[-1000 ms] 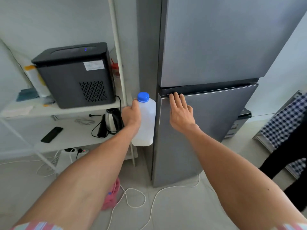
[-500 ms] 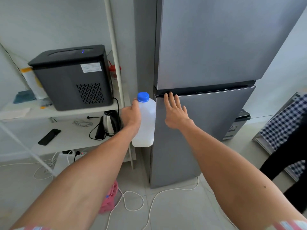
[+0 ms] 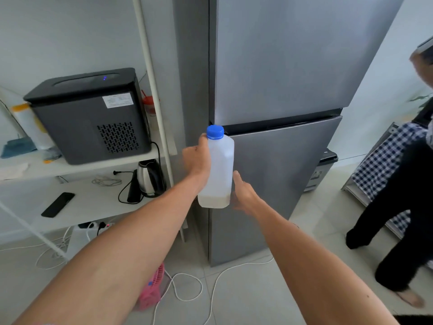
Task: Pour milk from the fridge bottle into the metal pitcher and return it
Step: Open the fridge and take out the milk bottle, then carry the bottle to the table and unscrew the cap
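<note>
My left hand (image 3: pixel 196 160) grips a translucent plastic milk bottle (image 3: pixel 219 170) with a blue cap (image 3: pixel 215 132), upright, with only a little milk at its bottom. It hangs in front of the left edge of the grey fridge's lower door (image 3: pixel 281 172). Both that door and the upper door (image 3: pixel 293 55) are closed. My right hand (image 3: pixel 243 193) is low beside the bottle's base, thumb up, its fingers reaching behind the bottle toward the door's left edge and hidden there. No metal pitcher is in view.
A white shelf unit on the left carries a black machine (image 3: pixel 93 113), a steel kettle (image 3: pixel 148 178) and a phone (image 3: pixel 58 204). A pink fan (image 3: pixel 152 287) and white cables (image 3: pixel 187 289) lie on the floor. Another person (image 3: pixel 398 219) stands at right.
My right hand has dropped from the top edge of the lower door to beside the bottle's base. The bottle has shifted right, in front of the door edge.
</note>
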A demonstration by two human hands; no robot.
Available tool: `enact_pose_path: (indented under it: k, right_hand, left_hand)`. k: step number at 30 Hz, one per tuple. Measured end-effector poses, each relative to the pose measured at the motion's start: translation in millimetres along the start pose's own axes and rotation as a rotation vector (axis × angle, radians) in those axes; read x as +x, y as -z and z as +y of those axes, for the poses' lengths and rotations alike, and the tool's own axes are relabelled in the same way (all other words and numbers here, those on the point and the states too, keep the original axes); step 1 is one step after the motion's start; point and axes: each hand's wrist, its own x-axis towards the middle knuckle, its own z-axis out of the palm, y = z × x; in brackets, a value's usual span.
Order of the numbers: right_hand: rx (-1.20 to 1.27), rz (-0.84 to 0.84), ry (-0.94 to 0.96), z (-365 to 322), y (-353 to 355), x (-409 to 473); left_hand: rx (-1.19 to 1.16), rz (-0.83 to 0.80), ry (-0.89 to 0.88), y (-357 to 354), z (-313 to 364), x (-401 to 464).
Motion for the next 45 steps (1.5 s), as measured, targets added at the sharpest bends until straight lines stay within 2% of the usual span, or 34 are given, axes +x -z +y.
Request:
enact_pose_path:
  k: [2, 5, 10, 23, 34, 45]
  right_hand:
    - [0.206, -0.047, -0.058, 6, -1, -2]
    - [0.374, -0.003, -0.072, 15, 2, -4]
    - [0.46, 0.175, -0.077, 32, 17, -19]
    - [0.6, 0.603, -0.079, 107, 80, -128]
    - [0.802, 0.942, -0.056, 201, 126, -285]
    - [0.973, 1.259, -0.073, 319, 107, -509]
  left_hand:
    - [0.0, -0.036, 0.001, -5, 0, -6]
    - [0.01, -0.099, -0.006, -12, -2, -13]
    - [0.036, -0.223, -0.011, -27, -5, -30]
    - [0.047, -0.736, -0.057, -85, -27, -144]
    - [0.071, -1.05, -0.077, -104, -39, -322]
    - [0.061, -1.409, 0.046, -31, -56, -557]
